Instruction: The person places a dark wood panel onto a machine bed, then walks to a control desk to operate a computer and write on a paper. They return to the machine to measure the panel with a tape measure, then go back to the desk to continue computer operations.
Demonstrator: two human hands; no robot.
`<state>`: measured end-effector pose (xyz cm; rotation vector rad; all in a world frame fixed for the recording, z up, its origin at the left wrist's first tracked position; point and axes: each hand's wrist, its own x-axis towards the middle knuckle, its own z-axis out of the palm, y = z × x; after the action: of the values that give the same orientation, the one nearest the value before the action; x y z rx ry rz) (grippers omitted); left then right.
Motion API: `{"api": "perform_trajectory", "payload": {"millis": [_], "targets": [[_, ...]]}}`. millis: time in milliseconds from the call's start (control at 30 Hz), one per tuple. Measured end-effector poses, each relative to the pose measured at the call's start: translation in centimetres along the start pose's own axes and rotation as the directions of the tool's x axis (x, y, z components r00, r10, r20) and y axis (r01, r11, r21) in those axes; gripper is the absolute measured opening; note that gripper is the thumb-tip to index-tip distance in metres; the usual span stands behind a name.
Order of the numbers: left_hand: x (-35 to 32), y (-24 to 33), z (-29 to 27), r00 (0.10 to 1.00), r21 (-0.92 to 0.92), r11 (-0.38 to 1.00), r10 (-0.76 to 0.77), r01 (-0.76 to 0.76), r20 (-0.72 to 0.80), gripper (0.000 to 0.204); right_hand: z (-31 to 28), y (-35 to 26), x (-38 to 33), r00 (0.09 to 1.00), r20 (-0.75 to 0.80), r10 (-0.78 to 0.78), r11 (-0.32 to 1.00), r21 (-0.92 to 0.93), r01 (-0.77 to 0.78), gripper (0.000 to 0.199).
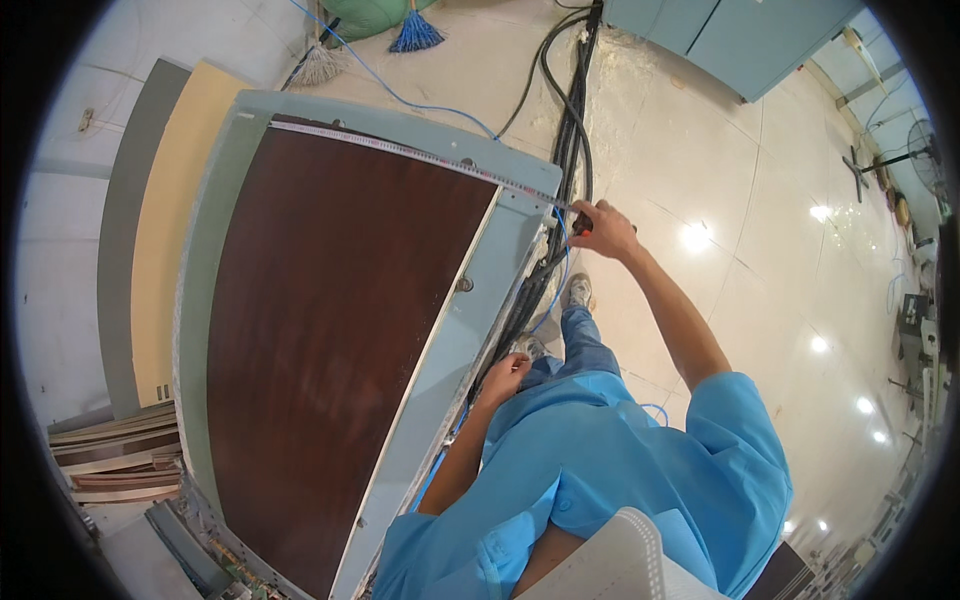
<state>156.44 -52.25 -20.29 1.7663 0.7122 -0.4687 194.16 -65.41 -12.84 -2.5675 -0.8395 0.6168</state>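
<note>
A dark brown board [340, 330] lies flat on a pale blue-grey machine bed [445, 340]. Along the board's far edge runs the white blade of a tape measure [400, 150], reaching past the board's right corner over the bed. My right hand [605, 230] is closed around the tape measure's dark and orange case, just off the bed's far right corner. Beside the bed's right edge, near my thigh, my left hand [505, 380] is closed with its fingers curled. Whatever it may hold is too small to make out.
Black cables [575, 130] and a blue hose [400, 97] run along the floor by the bed. Grey and tan panels [160, 230] stand at the left, above stacked wood strips [115, 455]. Farther off are a blue brush [416, 35], a cabinet [700, 35] and a fan [920, 155].
</note>
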Motion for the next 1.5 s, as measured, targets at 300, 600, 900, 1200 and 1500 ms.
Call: {"api": "perform_trajectory", "payload": {"millis": [300,600,900,1200,1500], "targets": [[-3.7,-5.1,-0.7,0.994,-0.020,0.998,-0.065,0.064,-0.084,0.041,0.5,0.3,0.6,0.998,-0.062,-0.002,0.998,-0.056,-0.001,0.071],[-4.8,-6.4,-1.9,0.984,-0.077,0.986,-0.155,0.148,-0.089,0.045,-1.1,-1.3,-0.4,0.999,-0.021,0.038,0.999,-0.032,-0.039,0.072],[-3.4,-4.7,-1.1,0.994,-0.065,0.994,-0.094,0.091,-0.051,0.044,0.0,-1.2,-0.7,0.999,-0.003,0.041,0.999,0.015,-0.041,0.070],[-3.1,-6.7,-1.7,0.994,-0.083,0.993,-0.084,0.078,-0.073,0.042,0.5,-0.8,-0.6,0.999,-0.024,0.030,0.999,-0.012,-0.030,0.071],[-4.0,-4.5,-1.7,0.978,-0.114,0.993,-0.012,-0.012,-0.206,0.031,0.7,-0.8,-0.7,0.999,-0.032,0.033,0.999,-0.007,-0.033,0.073]]}}
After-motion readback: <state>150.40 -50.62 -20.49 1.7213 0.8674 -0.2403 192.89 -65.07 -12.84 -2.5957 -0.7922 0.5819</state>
